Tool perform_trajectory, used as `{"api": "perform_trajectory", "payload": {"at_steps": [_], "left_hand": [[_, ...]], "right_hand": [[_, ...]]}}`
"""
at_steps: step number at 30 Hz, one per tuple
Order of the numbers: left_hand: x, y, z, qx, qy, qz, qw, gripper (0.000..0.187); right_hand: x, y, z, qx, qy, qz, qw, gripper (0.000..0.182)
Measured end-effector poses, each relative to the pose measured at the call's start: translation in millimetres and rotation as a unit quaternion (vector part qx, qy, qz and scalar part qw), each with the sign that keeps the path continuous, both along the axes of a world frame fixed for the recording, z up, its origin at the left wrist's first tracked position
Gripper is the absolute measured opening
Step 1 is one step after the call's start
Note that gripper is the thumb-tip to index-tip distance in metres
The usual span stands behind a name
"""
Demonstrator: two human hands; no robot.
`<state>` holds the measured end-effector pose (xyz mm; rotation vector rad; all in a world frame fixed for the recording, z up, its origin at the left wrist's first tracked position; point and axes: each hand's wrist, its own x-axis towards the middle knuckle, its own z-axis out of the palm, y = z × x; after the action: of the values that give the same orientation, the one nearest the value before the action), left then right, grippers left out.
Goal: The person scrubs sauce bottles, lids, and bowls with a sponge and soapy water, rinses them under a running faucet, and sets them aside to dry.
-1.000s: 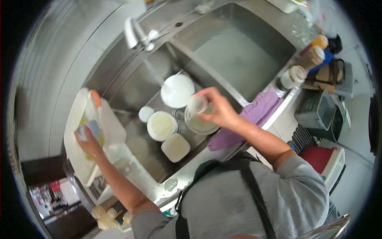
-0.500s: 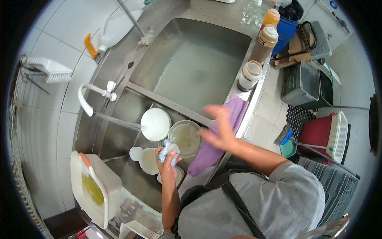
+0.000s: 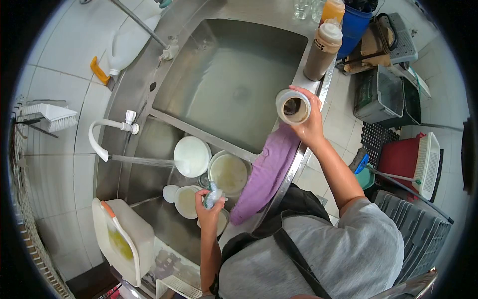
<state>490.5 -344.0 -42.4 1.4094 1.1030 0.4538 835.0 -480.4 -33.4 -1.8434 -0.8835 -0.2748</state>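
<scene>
My right hand (image 3: 309, 119) is wrapped round an open clear plastic bottle (image 3: 294, 106) with dark residue inside, at the counter's right edge. Its mouth faces up towards me. Low over the left basin, my left hand (image 3: 209, 212) is closed on a crumpled white-and-green wad (image 3: 214, 196), whose kind I cannot tell. Beneath and around that hand lie a white bowl (image 3: 187, 202), a round container of cloudy water (image 3: 228, 173) and a white plate (image 3: 192, 157). Water from the white faucet (image 3: 102, 149) runs onto the plate. A purple cloth (image 3: 264, 174) lies just below the bottle.
Cloudy water fills the large basin (image 3: 239, 84). A brown sauce bottle (image 3: 322, 52) and an orange one (image 3: 332, 11) stand along the right edge. At lower left is a white bucket (image 3: 142, 234) with yellowish liquid. Crates (image 3: 416, 234) and bins (image 3: 381, 97) occupy the floor at right.
My right hand has moved from over the purple cloth to the open bottle and taken hold of it. My left hand keeps the wad at nearly the same spot. The view has shifted slightly.
</scene>
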Motion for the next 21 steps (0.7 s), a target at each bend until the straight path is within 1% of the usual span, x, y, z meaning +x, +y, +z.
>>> {"api": "perform_trajectory", "payload": {"at_steps": [1,3,5,6,8,12,13,15,16,17,19,20,21], "left_hand": [[1.1,-1.0,0.2,-0.010,-0.004,-0.011,1.000,0.040],[2.8,-3.0,-0.1,-0.018,-0.009,-0.020,1.000,0.040],[3.2,-4.7,-2.3,-0.012,-0.006,-0.018,1.000,0.042],[0.4,-4.4,-6.4,-0.013,-0.006,-0.015,1.000,0.042],[-6.6,-2.8,-17.1,0.004,0.017,-0.023,1.000,0.043],[-10.7,-4.6,-22.8,0.009,0.024,-0.023,0.999,0.043],[-13.2,-4.3,-26.0,0.014,0.024,-0.026,0.999,0.042],[-16.8,-4.5,-28.2,0.017,0.024,-0.027,0.999,0.042],[-18.1,-4.7,-28.4,0.016,0.029,-0.028,0.999,0.042],[-18.9,-4.6,-28.6,0.015,0.033,-0.028,0.999,0.042],[-19.3,-4.8,-25.0,0.031,0.038,-0.033,0.998,0.042],[-19.3,-4.7,-24.1,0.049,0.045,-0.041,0.997,0.042],[-21.3,-3.4,-27.3,0.047,0.044,-0.037,0.997,0.042]], "right_hand": [[-4.7,2.2,10.2,0.023,-0.016,0.031,0.999,0.070],[-11.5,5.8,32.9,0.022,-0.021,0.047,0.998,0.070],[-14.9,10.4,46.3,0.056,-0.044,0.078,0.994,0.070],[-14.9,12.5,49.7,0.064,-0.062,0.084,0.992,0.070],[-17.0,14.4,59.4,0.071,-0.064,0.095,0.991,0.069],[-16.9,15.8,64.8,0.081,-0.081,0.099,0.989,0.071],[-14.8,14.1,61.7,0.080,-0.081,0.100,0.988,0.071],[-5.4,6.4,42.9,0.003,-0.075,0.034,0.997,0.074],[0.5,4.8,26.6,-0.009,-0.055,-0.016,0.998,0.077],[3.0,3.6,14.1,-0.003,-0.005,-0.071,0.997,0.076],[23.1,-2.9,-14.0,-0.009,0.083,-0.079,0.993,0.075],[28.6,-7.3,-25.4,-0.010,0.081,-0.076,0.994,0.075],[32.3,-10.7,-33.5,-0.015,0.109,-0.100,0.989,0.075]]}}
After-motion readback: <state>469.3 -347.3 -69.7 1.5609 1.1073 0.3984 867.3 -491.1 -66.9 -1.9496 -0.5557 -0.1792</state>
